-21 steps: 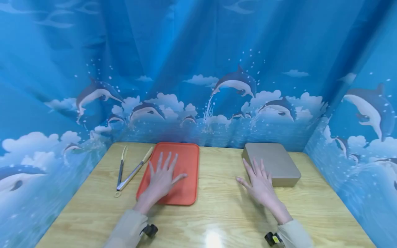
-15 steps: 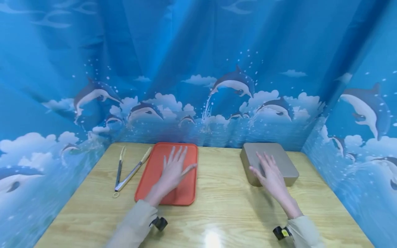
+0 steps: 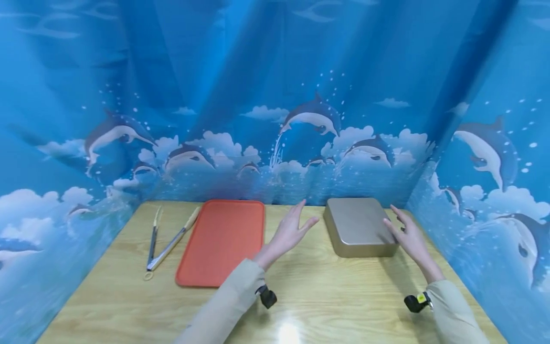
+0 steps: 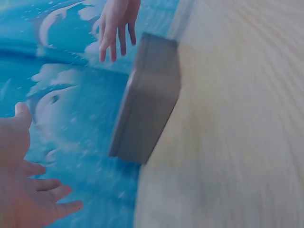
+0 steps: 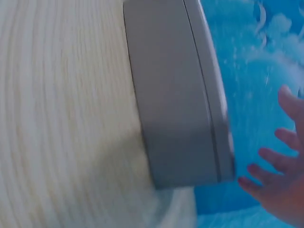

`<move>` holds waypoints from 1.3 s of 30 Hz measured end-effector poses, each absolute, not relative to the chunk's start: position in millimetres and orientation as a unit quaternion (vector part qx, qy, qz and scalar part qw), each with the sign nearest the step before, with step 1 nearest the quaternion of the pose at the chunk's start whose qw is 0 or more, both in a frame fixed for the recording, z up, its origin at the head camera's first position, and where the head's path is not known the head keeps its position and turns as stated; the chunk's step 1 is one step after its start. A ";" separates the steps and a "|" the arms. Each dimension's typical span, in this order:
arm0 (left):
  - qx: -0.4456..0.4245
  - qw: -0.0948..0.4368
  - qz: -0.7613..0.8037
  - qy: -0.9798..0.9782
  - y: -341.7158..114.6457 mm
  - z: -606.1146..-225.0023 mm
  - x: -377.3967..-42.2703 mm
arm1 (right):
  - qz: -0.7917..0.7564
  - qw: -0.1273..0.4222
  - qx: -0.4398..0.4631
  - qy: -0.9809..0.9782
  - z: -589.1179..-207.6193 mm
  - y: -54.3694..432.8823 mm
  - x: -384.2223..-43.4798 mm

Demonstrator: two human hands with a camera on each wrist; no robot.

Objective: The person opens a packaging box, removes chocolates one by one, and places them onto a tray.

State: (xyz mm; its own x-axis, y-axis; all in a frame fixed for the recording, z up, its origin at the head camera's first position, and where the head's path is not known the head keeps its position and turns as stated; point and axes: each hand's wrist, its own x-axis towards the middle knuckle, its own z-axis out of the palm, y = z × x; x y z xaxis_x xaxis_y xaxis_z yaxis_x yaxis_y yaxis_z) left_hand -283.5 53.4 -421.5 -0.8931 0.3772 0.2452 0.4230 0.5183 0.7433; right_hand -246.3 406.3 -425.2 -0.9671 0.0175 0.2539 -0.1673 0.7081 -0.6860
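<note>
A grey-brown lidded box (image 3: 358, 224) sits near the back right of the table, its lid seam showing in the right wrist view. Between the box and an orange-red tray (image 3: 221, 243), my left hand (image 3: 289, 230) hovers with its fingers extended and thumb spread. My right hand (image 3: 408, 236) is just off the box's right side, fingers spread and holding nothing. Each wrist view shows a gap between the hand and the box. Left of the tray lies a pair of tongs (image 3: 169, 248), spread apart, with pale tips and a ring at the near end.
The wooden table (image 3: 326, 296) runs up to a blue dolphin-print curtain (image 3: 258, 95) at the back and both sides. Between tray and box the tabletop shows bare, and a bright glare spot lies near the front.
My left hand has moved right, off from above the tray to beside the box. The right hand has gone from over the box to its right side. The head view has shifted slightly.
</note>
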 end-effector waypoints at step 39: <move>-0.255 -0.031 -0.430 -0.866 114.3 -472.1 -285.9 | 0.441 -0.002 0.035 -0.897 -455.9 414.8 -242.8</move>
State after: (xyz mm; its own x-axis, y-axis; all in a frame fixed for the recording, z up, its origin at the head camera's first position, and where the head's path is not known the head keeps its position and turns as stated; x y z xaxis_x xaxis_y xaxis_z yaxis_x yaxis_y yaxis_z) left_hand -285.9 114.3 -472.1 -0.8677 0.4686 0.1660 0.4155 0.5001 0.7598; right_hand -242.8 414.8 -455.9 -0.9976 -0.0636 0.0278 -0.0608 0.6080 -0.7916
